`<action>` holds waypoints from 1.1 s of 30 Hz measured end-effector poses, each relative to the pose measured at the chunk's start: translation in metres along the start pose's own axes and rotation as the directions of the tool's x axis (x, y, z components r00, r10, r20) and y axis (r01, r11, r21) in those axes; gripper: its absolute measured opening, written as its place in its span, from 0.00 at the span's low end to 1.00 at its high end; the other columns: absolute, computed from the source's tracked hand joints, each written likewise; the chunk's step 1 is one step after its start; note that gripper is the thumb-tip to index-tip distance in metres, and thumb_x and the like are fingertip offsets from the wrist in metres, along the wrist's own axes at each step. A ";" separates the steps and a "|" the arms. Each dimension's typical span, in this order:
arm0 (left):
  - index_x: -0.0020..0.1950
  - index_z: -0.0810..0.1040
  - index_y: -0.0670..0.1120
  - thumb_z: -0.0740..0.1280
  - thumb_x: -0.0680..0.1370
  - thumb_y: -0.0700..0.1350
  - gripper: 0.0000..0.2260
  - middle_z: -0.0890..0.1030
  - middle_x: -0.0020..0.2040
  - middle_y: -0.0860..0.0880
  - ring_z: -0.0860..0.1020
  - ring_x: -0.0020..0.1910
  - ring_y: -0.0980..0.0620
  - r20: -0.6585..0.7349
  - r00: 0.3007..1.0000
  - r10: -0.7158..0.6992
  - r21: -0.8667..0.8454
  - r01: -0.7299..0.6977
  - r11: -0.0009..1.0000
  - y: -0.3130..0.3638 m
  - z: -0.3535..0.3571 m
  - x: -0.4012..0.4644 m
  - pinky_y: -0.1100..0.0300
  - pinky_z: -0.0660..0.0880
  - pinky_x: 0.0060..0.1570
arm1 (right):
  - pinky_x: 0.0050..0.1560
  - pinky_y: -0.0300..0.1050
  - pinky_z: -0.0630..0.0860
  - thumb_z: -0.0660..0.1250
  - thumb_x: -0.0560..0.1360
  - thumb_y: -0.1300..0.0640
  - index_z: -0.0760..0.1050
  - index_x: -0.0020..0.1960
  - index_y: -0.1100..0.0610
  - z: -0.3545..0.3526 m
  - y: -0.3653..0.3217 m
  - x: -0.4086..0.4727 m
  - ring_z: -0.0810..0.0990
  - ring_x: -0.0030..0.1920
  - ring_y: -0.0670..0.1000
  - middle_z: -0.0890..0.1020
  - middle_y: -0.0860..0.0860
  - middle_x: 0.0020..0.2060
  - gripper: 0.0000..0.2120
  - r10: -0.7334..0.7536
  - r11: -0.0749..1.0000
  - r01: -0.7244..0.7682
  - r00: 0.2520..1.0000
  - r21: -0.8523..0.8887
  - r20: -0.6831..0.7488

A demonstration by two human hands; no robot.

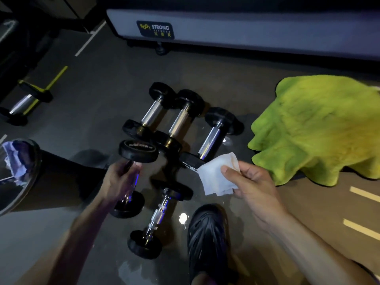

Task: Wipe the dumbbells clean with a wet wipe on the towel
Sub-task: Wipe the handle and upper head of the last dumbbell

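My left hand [121, 179] grips the chrome handle of a black dumbbell [138, 151], held upright above the floor. My right hand [249, 186] pinches a folded white wet wipe [216, 175] just to the right of that dumbbell, apart from it. Three dumbbells [181, 120] lie side by side on the dark floor beyond my hands. One more dumbbell [158, 219] lies on the floor between my arms. A crumpled green towel [316, 128] is spread on the floor at the right, with nothing on it.
A black bin [51, 182] with crumpled wipes inside lies at the left. My black shoe [207, 239] is at the bottom centre. A grey machine base [246, 29] runs along the back. Another dumbbell [22, 103] rests at the far left.
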State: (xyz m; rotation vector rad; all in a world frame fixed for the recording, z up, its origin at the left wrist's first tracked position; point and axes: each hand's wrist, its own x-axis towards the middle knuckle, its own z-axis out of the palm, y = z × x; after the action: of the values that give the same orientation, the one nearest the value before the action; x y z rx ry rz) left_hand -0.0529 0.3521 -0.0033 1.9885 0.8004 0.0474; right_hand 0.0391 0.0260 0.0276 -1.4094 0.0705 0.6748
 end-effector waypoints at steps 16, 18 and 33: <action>0.59 0.80 0.42 0.64 0.82 0.46 0.11 0.88 0.46 0.49 0.87 0.44 0.48 0.094 0.773 0.628 -0.711 -0.389 0.585 0.341 0.161 -0.046 0.55 0.82 0.43 | 0.48 0.52 0.78 0.70 0.80 0.56 0.86 0.45 0.48 -0.155 -0.126 -0.057 0.79 0.42 0.54 0.83 0.48 0.35 0.08 -0.415 0.887 0.446 0.659 -0.119 -0.628; 0.59 0.79 0.40 0.64 0.81 0.45 0.12 0.88 0.46 0.48 0.87 0.43 0.46 0.144 0.742 0.654 -0.721 -0.374 0.583 0.357 0.186 -0.047 0.57 0.82 0.45 | 0.47 0.50 0.77 0.70 0.80 0.57 0.86 0.45 0.48 -0.170 -0.123 -0.061 0.80 0.42 0.51 0.84 0.46 0.36 0.09 -0.392 0.888 0.452 0.649 -0.084 -0.652; 0.70 0.72 0.32 0.68 0.82 0.40 0.19 0.83 0.61 0.32 0.85 0.59 0.37 0.259 0.743 0.617 -0.682 -0.311 0.662 0.368 0.234 -0.046 0.57 0.83 0.54 | 0.40 0.63 0.79 0.65 0.80 0.46 0.77 0.50 0.58 -0.180 -0.131 -0.037 0.82 0.39 0.60 0.83 0.57 0.39 0.15 -0.674 0.728 0.416 0.579 -0.545 -0.458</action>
State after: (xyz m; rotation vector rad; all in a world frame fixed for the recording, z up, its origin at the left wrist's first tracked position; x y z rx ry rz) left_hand 0.1813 0.0271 0.1742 1.4336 -0.1069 0.1079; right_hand 0.1326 -0.1550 0.1245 -1.8707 0.0142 -0.3864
